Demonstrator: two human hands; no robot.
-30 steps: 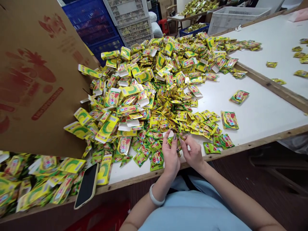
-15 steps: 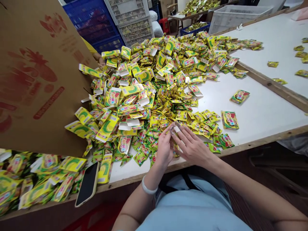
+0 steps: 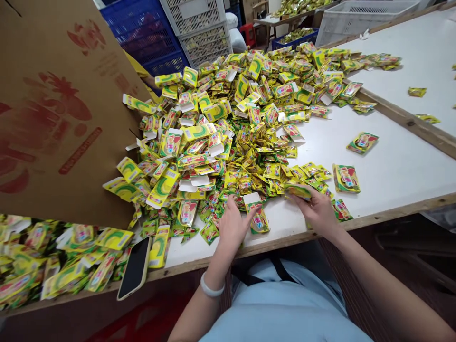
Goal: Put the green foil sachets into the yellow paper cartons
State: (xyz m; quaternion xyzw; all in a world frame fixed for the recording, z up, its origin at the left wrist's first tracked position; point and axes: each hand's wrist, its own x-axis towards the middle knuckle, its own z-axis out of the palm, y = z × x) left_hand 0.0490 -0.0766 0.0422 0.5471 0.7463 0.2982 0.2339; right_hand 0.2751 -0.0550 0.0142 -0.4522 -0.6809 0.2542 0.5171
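My left hand (image 3: 233, 222) hovers at the table's front edge, thumb and forefinger spread apart. Its thumb overlaps a small yellow-green candy box (image 3: 260, 223) whose white flap stands open; I cannot tell whether they touch. To the right, my right hand (image 3: 319, 212) pinches a yellow-green candy packet (image 3: 298, 190) between thumb and fingers, partly hidden by them. Behind both hands spreads a heap of small packets (image 3: 245, 183). A flat carton (image 3: 346, 178) lies right of my right hand, with another carton (image 3: 362, 142) farther back.
A tall cardboard box (image 3: 64, 118) stands at the left. A phone (image 3: 134, 268) overhangs the front edge of the white table (image 3: 320, 142). Many small cartons (image 3: 217, 111) are piled behind. A wooden strip (image 3: 409, 116) crosses the right side. Stacked crates (image 3: 146, 33) stand at the back.
My hands were together near the front edge and have moved apart, the right one rightward with a packet. The box with the open flap now shows between them. The view has shifted slightly.
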